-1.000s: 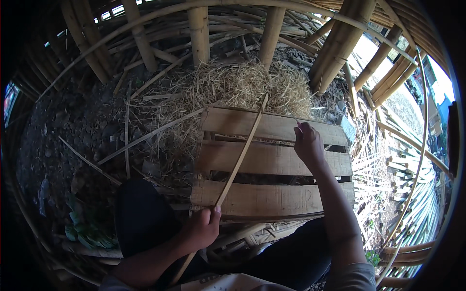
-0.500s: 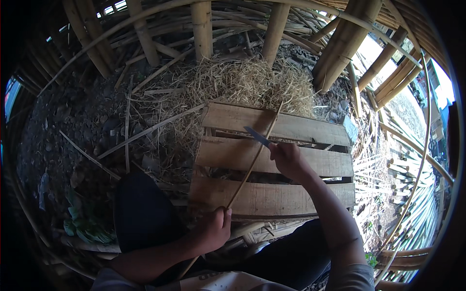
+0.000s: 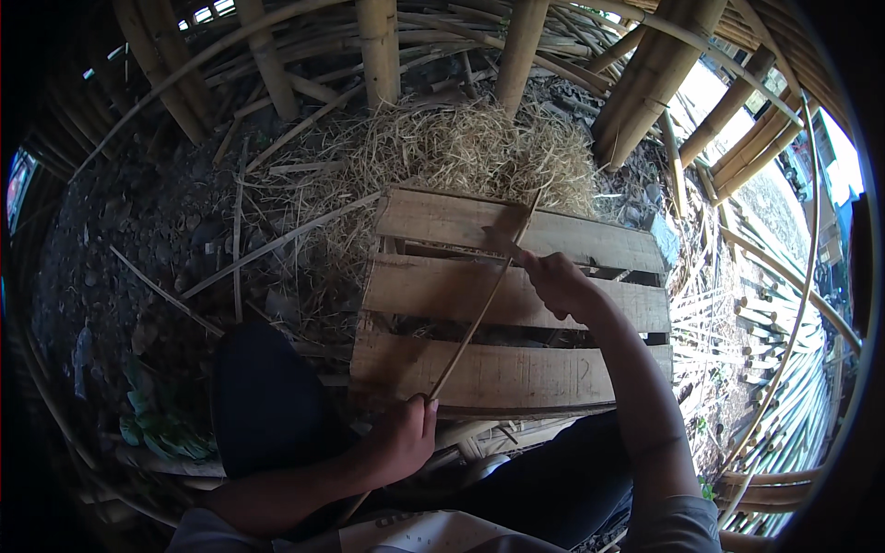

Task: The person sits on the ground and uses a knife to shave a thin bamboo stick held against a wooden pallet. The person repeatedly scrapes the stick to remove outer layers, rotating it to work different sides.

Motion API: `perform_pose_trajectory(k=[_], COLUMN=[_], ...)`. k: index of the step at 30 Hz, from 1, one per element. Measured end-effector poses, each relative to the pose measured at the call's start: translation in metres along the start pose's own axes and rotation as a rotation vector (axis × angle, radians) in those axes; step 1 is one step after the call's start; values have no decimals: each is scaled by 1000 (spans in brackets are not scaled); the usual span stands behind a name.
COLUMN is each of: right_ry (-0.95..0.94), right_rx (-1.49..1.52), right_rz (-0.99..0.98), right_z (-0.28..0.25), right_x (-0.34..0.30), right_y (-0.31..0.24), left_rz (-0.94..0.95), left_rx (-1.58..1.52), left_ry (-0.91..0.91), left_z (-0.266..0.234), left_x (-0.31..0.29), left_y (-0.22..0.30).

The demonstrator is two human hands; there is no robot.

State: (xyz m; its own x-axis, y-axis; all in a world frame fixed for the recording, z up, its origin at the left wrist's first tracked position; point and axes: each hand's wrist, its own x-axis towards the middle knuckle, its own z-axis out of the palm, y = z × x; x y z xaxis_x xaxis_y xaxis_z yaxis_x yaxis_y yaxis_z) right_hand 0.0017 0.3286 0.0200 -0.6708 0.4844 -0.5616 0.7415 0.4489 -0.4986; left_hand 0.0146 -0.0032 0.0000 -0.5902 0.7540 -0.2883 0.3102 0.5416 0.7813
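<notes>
Your bare left hand [image 3: 402, 441] was curled tight, its thumb [image 3: 430, 417] pointing forward, close before your body; your bare right hand [image 3: 559, 286] gripped farther ahead, its grey-sleeved arm [image 3: 649, 396] outstretched.

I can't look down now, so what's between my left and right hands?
In the head view, a thin strip slants between the left hand and right hand, above wooden slats.

Thick bamboo posts [image 3: 379, 55] edge a shaded dirt floor [image 3: 138, 230], with sunlit ground [image 3: 758, 207] at right.
</notes>
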Motion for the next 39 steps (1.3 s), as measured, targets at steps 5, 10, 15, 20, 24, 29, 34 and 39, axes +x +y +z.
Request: perform_pose_trajectory(k=[5, 10, 15, 20, 24, 29, 34, 39], right_ry=[-95, 14, 318, 346, 236, 189, 323, 350], right_rx=[75, -45, -56, -199, -69, -207, -282, -199], right_rz=[-28, -263, -483, -268, -114, -409, -530, -420], right_z=[-1, 15, 7, -5, -5, 19, 35, 18], right_x=[4, 0, 8, 7, 16, -1, 6, 14], right_y=[9, 20, 45, 27, 23, 24, 39, 34], left_rz=[73, 0, -9, 79, 43, 47, 17, -16], left_rx=[29, -87, -117, -123, -115, -157, -168, -188], left_ry=[78, -1, -82, -53, -83, -68, -83, -117], left_z=[8, 2, 3, 12, 17, 17, 13, 12], left_x=[-1, -1, 3, 1, 1, 4, 5, 6], left_y=[-9, -7, -1, -6, -9, -11, -8, -7])
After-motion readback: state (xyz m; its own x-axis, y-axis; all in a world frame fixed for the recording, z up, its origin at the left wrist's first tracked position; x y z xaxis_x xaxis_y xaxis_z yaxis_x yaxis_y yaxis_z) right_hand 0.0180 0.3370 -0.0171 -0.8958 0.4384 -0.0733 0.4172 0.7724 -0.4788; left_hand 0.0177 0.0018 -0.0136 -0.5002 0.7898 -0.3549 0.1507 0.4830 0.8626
